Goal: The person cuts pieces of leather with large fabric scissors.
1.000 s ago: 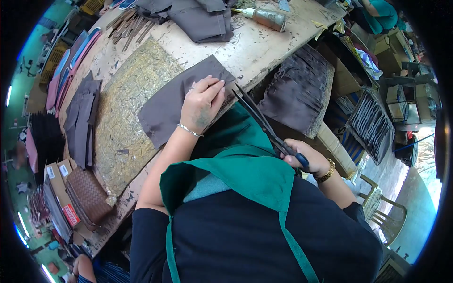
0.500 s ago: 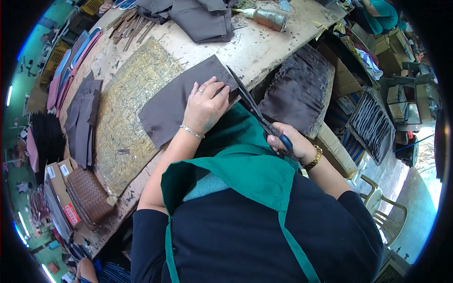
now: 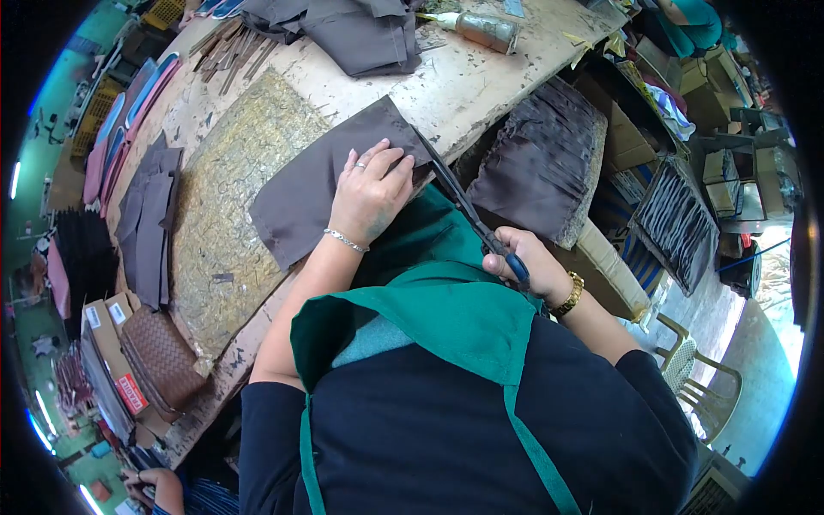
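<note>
A dark brown piece of fabric (image 3: 322, 180) lies over the table's front edge, partly on a crinkled yellowish sheet. My left hand (image 3: 372, 187) rests on top of it, fingers a little bent and spread, pressing near its right side. In my right hand (image 3: 532, 262) is a pair of large black scissors (image 3: 463, 203), my fingers wrapped round the handles. The blades look closed together and run along the fabric's right edge, tips pointing to the far left. Part of the handle loops is hidden by my fingers.
Dark fabric pieces (image 3: 360, 34) are piled at the back beside thin strips (image 3: 232, 51) and a bottle (image 3: 485, 33). More cut pieces (image 3: 153, 223) lie left of the yellowish sheet (image 3: 232, 172). Gathered dark fabric (image 3: 541, 163) sits right of the table. Another person's arm (image 3: 159, 489) shows bottom left.
The scissors' handles have come together and the blades have closed along the fabric's edge. My left hand stays on the fabric; the whole view has shifted slightly.
</note>
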`<state>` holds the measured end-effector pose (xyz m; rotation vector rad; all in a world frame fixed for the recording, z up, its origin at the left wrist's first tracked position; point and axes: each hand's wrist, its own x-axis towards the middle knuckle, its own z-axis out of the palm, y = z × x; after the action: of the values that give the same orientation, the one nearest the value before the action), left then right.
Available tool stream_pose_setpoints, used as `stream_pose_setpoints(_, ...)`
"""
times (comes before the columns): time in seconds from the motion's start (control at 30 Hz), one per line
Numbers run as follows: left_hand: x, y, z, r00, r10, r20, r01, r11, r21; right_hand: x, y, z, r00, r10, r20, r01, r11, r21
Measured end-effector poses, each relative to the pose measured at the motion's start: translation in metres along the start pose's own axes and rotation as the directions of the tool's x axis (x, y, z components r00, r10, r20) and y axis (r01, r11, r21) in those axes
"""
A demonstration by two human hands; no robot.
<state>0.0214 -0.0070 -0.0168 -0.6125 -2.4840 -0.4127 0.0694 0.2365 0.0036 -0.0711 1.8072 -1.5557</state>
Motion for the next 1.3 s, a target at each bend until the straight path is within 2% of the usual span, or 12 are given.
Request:
stream_pose_setpoints(0.07,0.000,0.000,0.000,1.000,-0.012,0.003,0.012,1.000,-0.004,-0.001,0.001,0.002,1.000,-0.009,-0.012,0.009,1.000,-0.015)
stream_pose_setpoints(0.13,0.002,0.002,-0.003,1.000,-0.012,-0.005,0.012,1.000,-0.017,-0.002,0.000,0.003,0.997,-0.043,-0.062,0.034,0.990,-0.136)
stream_pose_setpoints(0.23,0.002,0.003,-0.005,1.000,-0.012,-0.011,0.012,0.999,-0.037,0.001,0.012,0.001,0.992,-0.123,-0.036,0.109,0.955,-0.275)
stream_pose_setpoints(0.37,0.002,0.002,-0.004,1.000,0.002,-0.023,-0.003,0.999,-0.051,0.001,0.010,-0.001,0.995,-0.103,0.016,0.104,0.979,-0.175)
stream_pose_setpoints(0.43,0.002,0.002,-0.005,1.000,0.010,-0.022,-0.011,0.999,-0.052,0.004,-0.001,-0.001,0.998,-0.024,0.063,0.030,0.996,-0.083)
stream_pose_setpoints(0.53,0.001,0.003,-0.004,0.999,0.025,-0.023,-0.026,0.998,-0.051,0.012,-0.010,0.002,0.999,-0.025,0.027,0.025,1.000,-0.012)
stream_pose_setpoints(0.77,0.000,0.002,-0.004,0.999,0.028,-0.040,-0.030,0.998,-0.051,0.019,-0.019,0.004,1.000,-0.025,0.013,0.026,0.999,-0.021)
stream_pose_setpoints(0.97,-0.001,0.002,-0.004,0.999,0.021,-0.038,-0.024,0.998,-0.067,0.018,-0.012,0.006,0.998,-0.017,-0.067,0.008,0.992,-0.122)
stream_pose_setpoints(1.03,0.000,0.002,-0.005,0.999,0.017,-0.042,-0.020,0.998,-0.067,0.020,-0.006,0.007,0.989,-0.095,-0.112,0.068,0.972,-0.226)
stream_pose_setpoints(1.17,-0.001,0.002,-0.005,0.998,0.018,-0.059,-0.023,0.996,-0.087,0.022,-0.003,0.007,0.980,-0.175,-0.095,0.151,0.965,-0.216)
stream_pose_setpoints(1.23,-0.001,0.002,-0.005,0.997,0.024,-0.068,-0.031,0.995,-0.095,0.023,-0.010,0.007,0.998,-0.045,-0.041,0.040,0.992,-0.120)
stream_pose_setpoints(1.3,-0.002,0.000,-0.003,0.996,0.034,-0.079,-0.042,0.994,-0.102,0.029,-0.019,0.008,0.998,-0.059,-0.035,0.054,0.990,-0.131)
